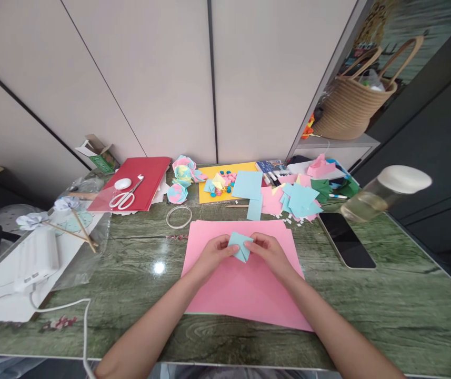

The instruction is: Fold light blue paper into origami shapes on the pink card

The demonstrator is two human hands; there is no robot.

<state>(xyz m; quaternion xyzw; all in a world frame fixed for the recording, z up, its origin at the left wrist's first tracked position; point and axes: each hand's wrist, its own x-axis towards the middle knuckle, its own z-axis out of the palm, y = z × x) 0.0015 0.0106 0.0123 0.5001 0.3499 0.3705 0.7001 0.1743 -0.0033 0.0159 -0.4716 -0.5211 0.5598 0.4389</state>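
A small folded piece of light blue paper point(241, 245) is held up over a stack of pink paper sheets point(241, 300). My left hand point(216, 253) pinches its left side, with the thumb lying on the front face. On the opposite side my right hand point(268, 252) grips it the same way, thumb on the front. A crease runs down toward the lower point of the fold. The fingers behind the paper are partly hidden.
Beyond the pink sheets lie light blue squares point(248, 185), a yellow sheet point(205, 196) and folded paper balls point(177, 193). Scissors point(124, 198) rest on a red folder point(146, 179). A phone point(347, 239) and a bottle point(367, 197) stand right; a white power bank point(38, 258) lies left.
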